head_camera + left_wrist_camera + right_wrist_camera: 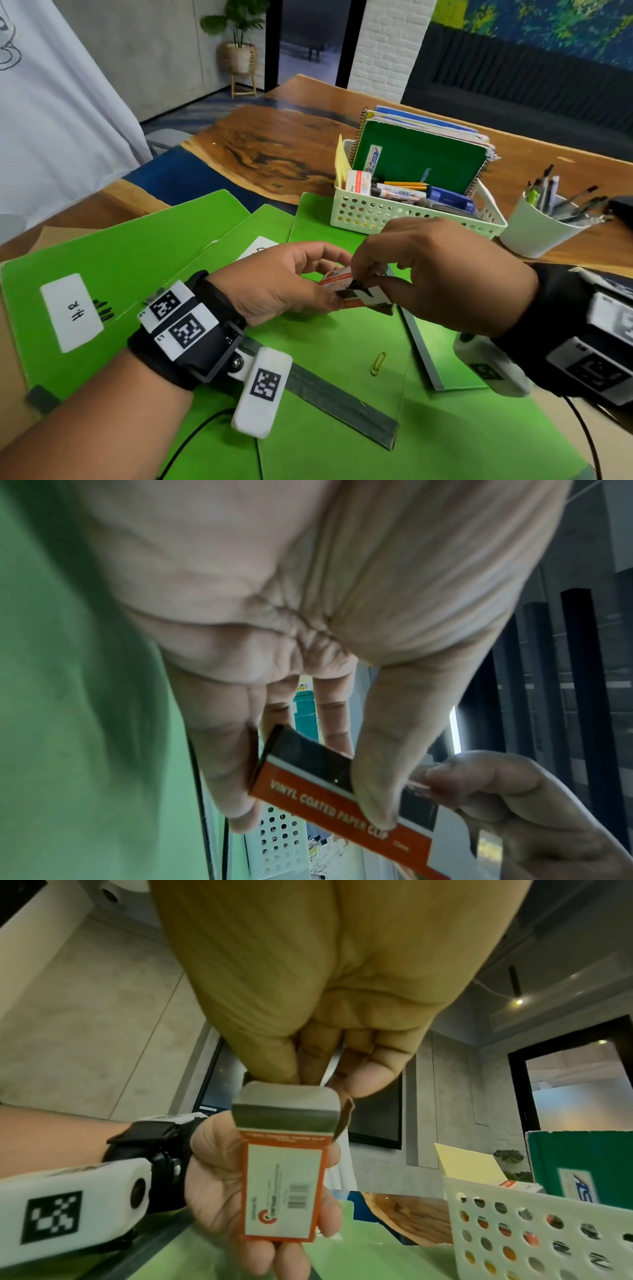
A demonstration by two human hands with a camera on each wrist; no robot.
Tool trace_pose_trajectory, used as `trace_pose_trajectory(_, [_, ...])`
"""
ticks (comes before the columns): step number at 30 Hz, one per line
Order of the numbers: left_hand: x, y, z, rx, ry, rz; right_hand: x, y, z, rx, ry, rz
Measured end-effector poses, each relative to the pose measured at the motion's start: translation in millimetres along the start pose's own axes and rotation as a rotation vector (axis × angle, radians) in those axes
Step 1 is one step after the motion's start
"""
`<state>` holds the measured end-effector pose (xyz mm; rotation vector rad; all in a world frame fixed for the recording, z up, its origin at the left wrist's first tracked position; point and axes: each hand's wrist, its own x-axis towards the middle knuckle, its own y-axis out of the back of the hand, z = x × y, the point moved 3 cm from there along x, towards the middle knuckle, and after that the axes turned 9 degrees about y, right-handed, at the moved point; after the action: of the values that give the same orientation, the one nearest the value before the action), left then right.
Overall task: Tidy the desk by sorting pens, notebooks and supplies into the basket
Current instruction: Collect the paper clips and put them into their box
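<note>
A: Box first. Where?

B: Paper clip box (339,286), orange and white, held in the air between both hands, above the green folders (144,260). Left hand (274,284) grips it, thumb on one side, fingers curled under the other; the left wrist view reads "VINYL COATED PAPER CLIP" on the side.

A: Right hand?

B: Right hand (438,274) pinches the box's open end flap (286,1110) with thumb and fingertips. From the head view its knuckles hide the pinch; the right wrist view shows it. Can't see inside the box.

A: Around the hands?

B: Yellow paper clip (377,364) lies loose on a folder, just below the right hand. Steel ruler (329,394) runs under the left wrist, partly covered by the wrist camera. Thin notebook (431,353) under the right forearm, mostly hidden.

A: Basket?

B: White perforated basket (370,214) just beyond the right hand, holding a green spiral notebook (418,157), markers, pencils and another small box. White cup (537,233) of pens to the right of it. Items deep in the basket are hard to make out.
</note>
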<state>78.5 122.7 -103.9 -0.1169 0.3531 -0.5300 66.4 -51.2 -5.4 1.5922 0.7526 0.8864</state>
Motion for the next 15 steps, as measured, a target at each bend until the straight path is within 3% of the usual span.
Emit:
trace_pose_trajectory(4, [-0.2,3.0,0.4,-0.111,-0.009,-0.037,-4.3,11.7,0.1,-0.026,0.071,0.261])
trace_pose_trajectory(6, [-1.8,6.5,2.4,-0.234,-0.008,-0.098,-10.9,17.5,2.2,0.002,0.046,0.415])
trace_pose_trajectory(8, [-4.5,12.2,6.8,-0.389,-0.032,-0.13,-19.2,16.6,8.4,0.072,-0.02,0.477])
trace_pose_trajectory(10, [-5.4,18.7,9.4,-0.426,-0.07,-0.101,-27.4,2.5,16.6,0.165,-0.096,0.354])
trace_pose_trajectory(12, [-6.5,20.1,8.7,-0.38,-0.074,-0.041,-36.4,-25.8,20.1,0.228,-0.127,0.046])
trace_pose_trajectory(14, [-7.8,16.2,7.9,-0.334,-0.049,-0.014,-45.1,-56.6,12.7,0.187,-0.066,-0.276])
trace_pose_trajectory(15, [-8.5,13.9,7.7,-0.309,-0.038,-0.008,-48.2,-67.9,6.7,0.177,-0.028,-0.354])
